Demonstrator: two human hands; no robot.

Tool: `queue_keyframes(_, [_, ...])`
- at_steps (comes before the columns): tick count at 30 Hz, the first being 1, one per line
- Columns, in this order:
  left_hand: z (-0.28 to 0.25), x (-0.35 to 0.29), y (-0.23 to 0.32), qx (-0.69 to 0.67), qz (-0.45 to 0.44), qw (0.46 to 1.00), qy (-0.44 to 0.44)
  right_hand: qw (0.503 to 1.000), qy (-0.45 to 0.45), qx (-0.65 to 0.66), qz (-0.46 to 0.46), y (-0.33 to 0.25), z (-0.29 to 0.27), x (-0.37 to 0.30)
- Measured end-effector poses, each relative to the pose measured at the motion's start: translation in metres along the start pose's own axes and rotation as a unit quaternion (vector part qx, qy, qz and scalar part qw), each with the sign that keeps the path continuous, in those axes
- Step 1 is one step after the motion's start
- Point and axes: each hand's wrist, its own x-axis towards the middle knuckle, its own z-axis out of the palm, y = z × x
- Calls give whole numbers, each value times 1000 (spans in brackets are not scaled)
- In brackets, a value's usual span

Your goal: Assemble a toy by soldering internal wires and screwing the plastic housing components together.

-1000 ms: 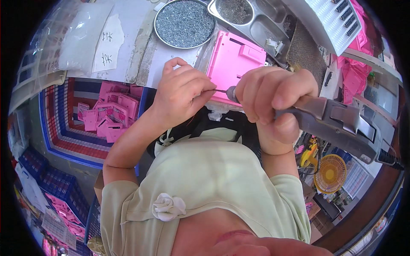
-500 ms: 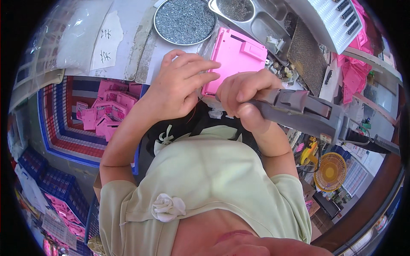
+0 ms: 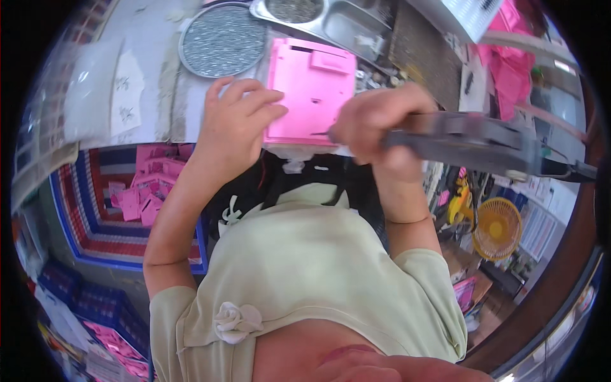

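A flat pink plastic casing (image 3: 305, 95) with a raised block near its far edge lies at the front of the bench. My left hand (image 3: 235, 121) is at its left side, with fingers apart and fingertips at the casing's edge. In my right hand (image 3: 382, 124), blurred by motion, is a dark power screwdriver (image 3: 471, 143). Its body points off to the right, and the thin bit reaches left over the casing's near right part. I cannot tell whether the bit touches the casing.
Small metal screws fill a round dish (image 3: 223, 39) behind my left hand. Beside it stands a steel compartment tray (image 3: 331, 25). A blue-rimmed crate (image 3: 121, 258) below the bench on the left holds several pink parts. At right are a white tray (image 3: 459, 16) and a yellow basket (image 3: 496, 229).
The whole view has shifted, so the bench items appear farther left. Relative to the casing, my right hand and the screwdriver have moved right, exposing the bit. My left hand stays by the casing.
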Motion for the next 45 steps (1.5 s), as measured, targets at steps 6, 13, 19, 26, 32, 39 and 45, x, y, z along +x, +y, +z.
queue_keyframes(6, [29,42,27,-21,61,998,5,997,63,18,-38,-13,-35,-50])
queue_keyframes(13, [46,45,25,16,61,997,-52,984,145,-80,-67,9,-58,-60])
queue_keyframes(19, [45,46,27,22,45,996,-69,989,114,-76,-62,9,-69,-49])
queue_keyframes(26, [45,46,28,25,34,996,-74,991,100,-63,-54,12,-64,-52])
queue_keyframes(32, [46,50,30,16,44,996,-70,982,43,-182,-41,13,-67,-54])
queue_keyframes(39, [40,93,14,97,-18,994,34,989,127,9,-78,-18,-65,-41])
queue_keyframes(45, [-13,57,-2,-69,-24,992,107,983,131,-21,-130,-51,-80,-19])
